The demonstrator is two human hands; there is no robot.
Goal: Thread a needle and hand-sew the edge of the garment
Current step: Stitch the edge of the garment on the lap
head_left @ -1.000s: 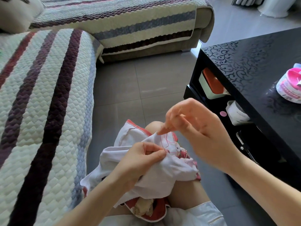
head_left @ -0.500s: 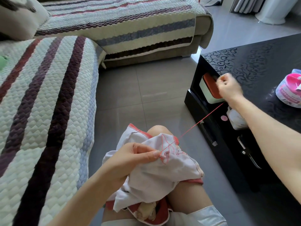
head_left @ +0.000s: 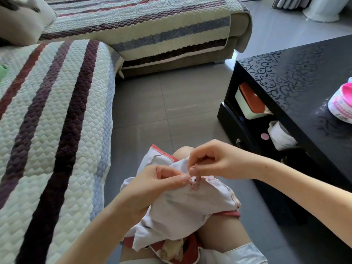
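Note:
A white garment [head_left: 182, 208] with red trim lies bunched over my knee. My left hand [head_left: 156, 185] pinches its folded edge between thumb and fingers. My right hand [head_left: 215, 162] sits just right of it, fingers curled and pinching at the same edge where a small loop of red thread [head_left: 195, 185] shows. The needle itself is too small to make out between the fingertips.
A striped quilted sofa [head_left: 53, 130] fills the left and back. A black coffee table [head_left: 297, 77] stands at the right, with a pink-and-white tub [head_left: 341, 105] on top and a red-lidded box [head_left: 249, 101] on its lower shelf. Grey tiled floor [head_left: 167, 103] lies between.
My right hand, which had drawn the red thread taut far out toward the table, has come back to the garment edge. The thread is now slack in a small loop. My left hand kept its hold.

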